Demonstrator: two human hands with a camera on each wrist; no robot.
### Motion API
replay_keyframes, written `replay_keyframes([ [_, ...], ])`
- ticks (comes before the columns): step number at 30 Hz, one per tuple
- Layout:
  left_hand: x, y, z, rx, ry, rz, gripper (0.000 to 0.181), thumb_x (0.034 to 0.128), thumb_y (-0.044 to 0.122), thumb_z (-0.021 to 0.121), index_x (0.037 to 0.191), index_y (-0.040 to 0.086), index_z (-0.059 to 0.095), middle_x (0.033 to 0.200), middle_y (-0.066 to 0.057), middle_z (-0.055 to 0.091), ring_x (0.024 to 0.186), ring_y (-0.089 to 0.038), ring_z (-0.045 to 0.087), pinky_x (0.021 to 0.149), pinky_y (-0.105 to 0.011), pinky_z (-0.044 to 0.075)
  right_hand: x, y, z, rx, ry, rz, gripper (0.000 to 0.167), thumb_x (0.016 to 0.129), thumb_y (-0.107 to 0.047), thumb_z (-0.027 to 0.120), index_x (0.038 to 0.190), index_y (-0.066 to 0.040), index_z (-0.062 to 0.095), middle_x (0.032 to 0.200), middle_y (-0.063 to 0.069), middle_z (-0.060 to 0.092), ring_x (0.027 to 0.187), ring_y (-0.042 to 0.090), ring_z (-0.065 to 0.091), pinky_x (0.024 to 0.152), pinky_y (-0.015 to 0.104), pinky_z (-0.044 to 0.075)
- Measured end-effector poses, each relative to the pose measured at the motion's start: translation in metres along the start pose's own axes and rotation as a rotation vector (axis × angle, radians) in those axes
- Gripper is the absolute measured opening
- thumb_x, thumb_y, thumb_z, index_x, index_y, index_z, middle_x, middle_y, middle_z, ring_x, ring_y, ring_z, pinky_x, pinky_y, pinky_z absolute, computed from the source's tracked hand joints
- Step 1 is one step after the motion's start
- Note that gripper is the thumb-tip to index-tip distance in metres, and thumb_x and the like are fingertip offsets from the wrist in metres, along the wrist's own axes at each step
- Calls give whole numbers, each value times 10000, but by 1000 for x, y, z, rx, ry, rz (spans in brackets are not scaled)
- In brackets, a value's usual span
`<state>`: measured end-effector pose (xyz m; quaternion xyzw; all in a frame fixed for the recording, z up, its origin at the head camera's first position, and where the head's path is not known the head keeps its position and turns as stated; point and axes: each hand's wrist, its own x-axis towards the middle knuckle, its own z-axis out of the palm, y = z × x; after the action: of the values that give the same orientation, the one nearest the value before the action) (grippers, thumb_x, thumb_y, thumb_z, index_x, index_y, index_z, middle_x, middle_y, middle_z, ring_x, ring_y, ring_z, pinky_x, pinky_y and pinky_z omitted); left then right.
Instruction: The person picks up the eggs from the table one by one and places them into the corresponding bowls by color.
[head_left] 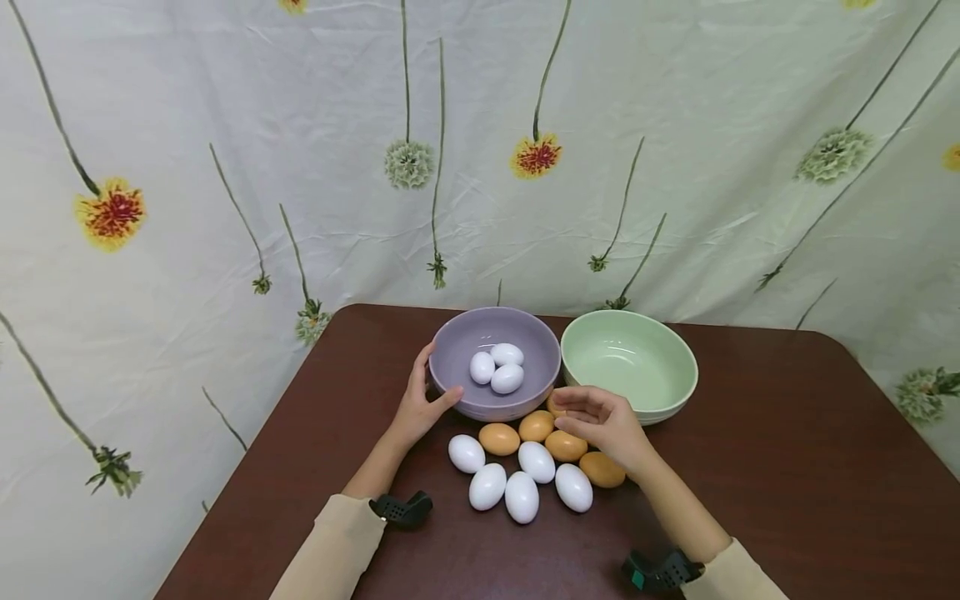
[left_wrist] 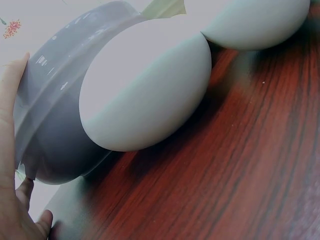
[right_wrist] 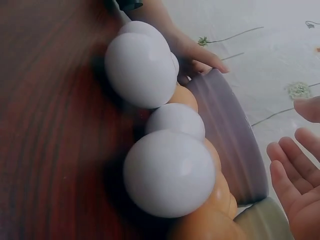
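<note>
My left hand (head_left: 418, 404) holds the purple bowl (head_left: 459, 337) at its left side, with the thumb at the near rim. Inside that bowl lie three white eggs (head_left: 507, 378). Over the brown eggs (head_left: 566, 447) hovers my right hand (head_left: 611, 423), its fingers loosely bent and nothing between them; the right wrist view shows its palm (right_wrist: 306, 212) bare. Several brown eggs sit close against the purple bowl, one partly hidden by the right hand. Several white eggs (head_left: 522, 497) lie on the near side of them.
A light green bowl (head_left: 637, 362) stands right of the purple one, nearly touching it, with no eggs visible inside. Everything rests on a dark reddish-brown table (head_left: 780, 450). Behind it hangs a pale cloth (head_left: 337, 125) with a flower print.
</note>
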<state>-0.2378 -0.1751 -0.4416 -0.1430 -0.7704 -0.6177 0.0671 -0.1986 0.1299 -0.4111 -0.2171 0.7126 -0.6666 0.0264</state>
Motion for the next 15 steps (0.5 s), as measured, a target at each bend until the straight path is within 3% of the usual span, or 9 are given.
replay_keyframes([
  [7,0,0,0,2,2,2,869,863,75,663,1541,1,125,1572,-249,135,1405,-396,207,1092,-547,203,-16,5,-2,-7,16,-21,372,831,57,713,1163,171,590,1115,323,621,1035,209,651,871,267,506],
  [11,0,-1,0,1,0,-1,879,857,92,676,1540,2,129,1574,-246,128,1412,-388,193,1094,-552,199,-25,7,0,11,4,-38,384,832,72,705,1166,201,567,1092,192,670,1005,207,662,852,271,516],
  [15,0,0,0,-2,3,0,876,856,89,672,1539,1,131,1574,-250,123,1416,-401,178,1095,-573,188,-32,9,2,14,-2,-48,370,828,85,698,1152,201,565,1083,210,662,971,248,674,839,273,522],
])
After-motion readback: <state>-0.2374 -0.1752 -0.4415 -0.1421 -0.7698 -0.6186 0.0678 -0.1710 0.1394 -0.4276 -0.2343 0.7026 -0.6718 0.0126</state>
